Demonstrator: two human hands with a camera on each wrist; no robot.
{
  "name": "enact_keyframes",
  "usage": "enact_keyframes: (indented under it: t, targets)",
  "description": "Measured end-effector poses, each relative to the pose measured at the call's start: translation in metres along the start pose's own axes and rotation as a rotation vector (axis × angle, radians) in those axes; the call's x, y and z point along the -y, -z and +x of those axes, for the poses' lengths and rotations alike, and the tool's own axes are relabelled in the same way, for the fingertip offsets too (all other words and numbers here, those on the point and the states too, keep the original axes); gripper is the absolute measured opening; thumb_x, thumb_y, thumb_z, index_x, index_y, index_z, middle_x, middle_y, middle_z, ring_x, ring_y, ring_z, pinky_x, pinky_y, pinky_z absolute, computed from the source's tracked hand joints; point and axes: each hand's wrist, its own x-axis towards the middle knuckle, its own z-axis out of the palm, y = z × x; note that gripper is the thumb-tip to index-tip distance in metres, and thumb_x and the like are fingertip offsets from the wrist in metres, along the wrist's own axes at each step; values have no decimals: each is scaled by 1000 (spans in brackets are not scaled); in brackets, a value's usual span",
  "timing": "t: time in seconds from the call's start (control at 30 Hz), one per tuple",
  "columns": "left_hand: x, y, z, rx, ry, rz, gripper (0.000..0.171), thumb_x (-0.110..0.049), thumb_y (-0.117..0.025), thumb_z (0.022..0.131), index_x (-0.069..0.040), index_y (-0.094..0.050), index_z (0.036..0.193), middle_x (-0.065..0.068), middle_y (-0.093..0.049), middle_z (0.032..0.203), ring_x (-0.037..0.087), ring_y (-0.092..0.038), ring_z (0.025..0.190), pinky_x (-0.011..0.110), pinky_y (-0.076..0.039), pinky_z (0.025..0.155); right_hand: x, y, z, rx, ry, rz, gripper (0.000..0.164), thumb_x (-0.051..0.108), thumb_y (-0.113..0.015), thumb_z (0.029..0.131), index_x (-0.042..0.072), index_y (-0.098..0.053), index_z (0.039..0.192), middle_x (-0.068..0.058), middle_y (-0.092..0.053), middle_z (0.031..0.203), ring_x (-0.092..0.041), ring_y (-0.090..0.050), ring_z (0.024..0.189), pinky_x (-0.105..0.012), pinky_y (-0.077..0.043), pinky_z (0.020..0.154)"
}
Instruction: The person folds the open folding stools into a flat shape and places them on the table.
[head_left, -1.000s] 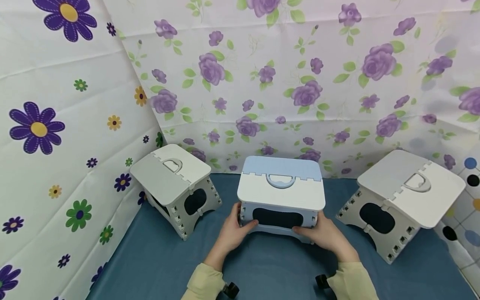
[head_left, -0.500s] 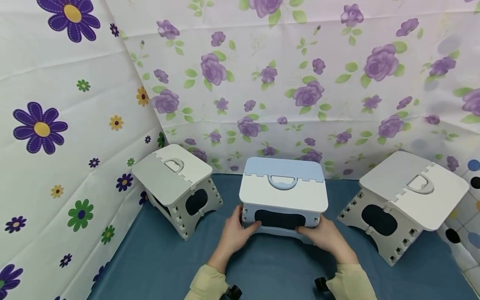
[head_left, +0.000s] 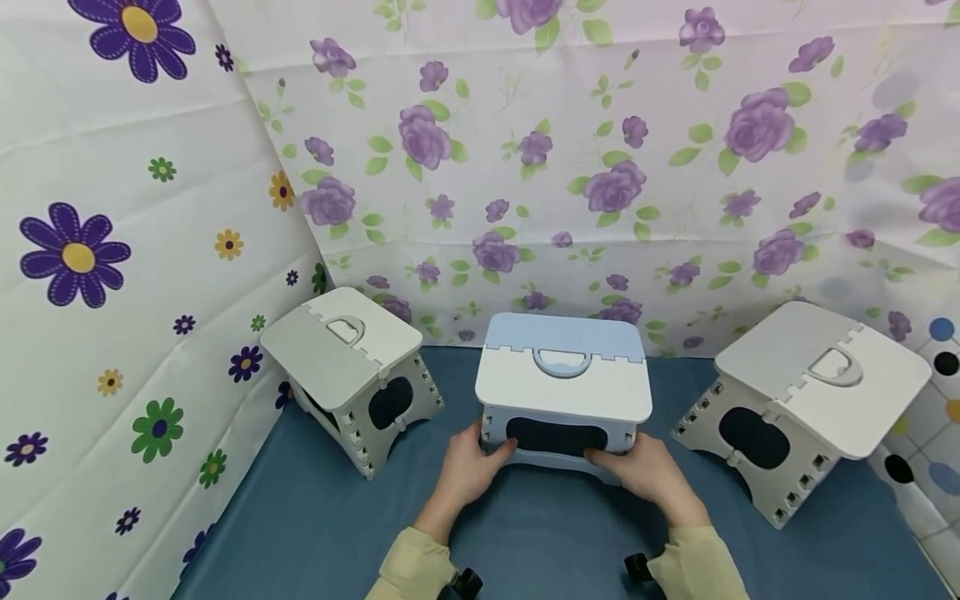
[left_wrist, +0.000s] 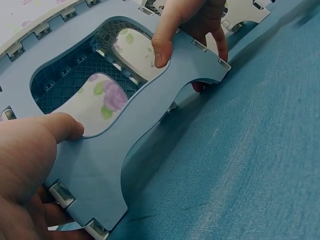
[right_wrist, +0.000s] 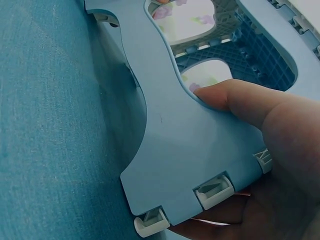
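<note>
A blue and white folding stool (head_left: 562,383) stands unfolded and upright in the middle, in the head view. My left hand (head_left: 468,467) grips its left side, and my right hand (head_left: 648,471) grips its right side. In the left wrist view the left thumb (left_wrist: 65,127) hooks over the edge of the blue side panel's (left_wrist: 95,170) opening, while the fingers curl behind the leg. The right wrist view shows the right thumb (right_wrist: 217,95) on the same opening's edge, with fingers partly hidden behind the panel (right_wrist: 170,125).
A grey and white folding stool (head_left: 345,350) stands unfolded at the left, and another similar stool (head_left: 817,375) at the right. Blue cloth (head_left: 555,542) covers the surface. A flowered curtain (head_left: 525,200) hangs close behind the stools, with another flowered sheet (head_left: 172,300) at the left.
Both hands keep their grip on the blue and white stool, which stays in the same place. Only slight shifts of the head view and forearms show.
</note>
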Motion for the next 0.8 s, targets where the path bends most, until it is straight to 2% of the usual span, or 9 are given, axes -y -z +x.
enact_keyframes:
  t: [0.27, 0.5, 0.63, 0.8]
  targets:
    - [-1, 1, -3, 16, -10, 2, 41, -39, -74, 103, -8, -67, 128, 13, -76, 118, 28, -74, 101, 49, -58, 84, -2, 0, 0, 5, 0, 7, 84, 56, -83, 89, -6, -59, 141, -28, -70, 126, -31, -70, 96, -49, -55, 75]
    - [1, -1, -4, 9, -7, 2, 36, -35, -75, 102, -9, -68, 126, 12, -77, 116, 27, -74, 101, 49, -58, 85, -2, -1, 0, 17, -6, 11, 83, 54, -82, 91, -8, -59, 141, -28, -71, 123, -27, -67, 87, -44, -52, 69]
    - [1, -1, -1, -1, -30, 7, 38, -35, -75, 103, -10, -67, 129, 12, -76, 118, 27, -74, 102, 49, -58, 84, -1, 0, 1, -12, 17, 18, 81, 52, -82, 91, -8, -59, 141, -27, -73, 119, -26, -65, 82, -43, -50, 66]
    - [1, -1, -1, 10, -14, 19, 39, -36, -75, 102, -10, -67, 130, 12, -76, 119, 28, -74, 105, 50, -58, 86, -3, -3, 1, -24, 5, -2, 79, 53, -81, 91, -8, -62, 137, -26, -73, 118, -26, -67, 84, -43, -52, 68]
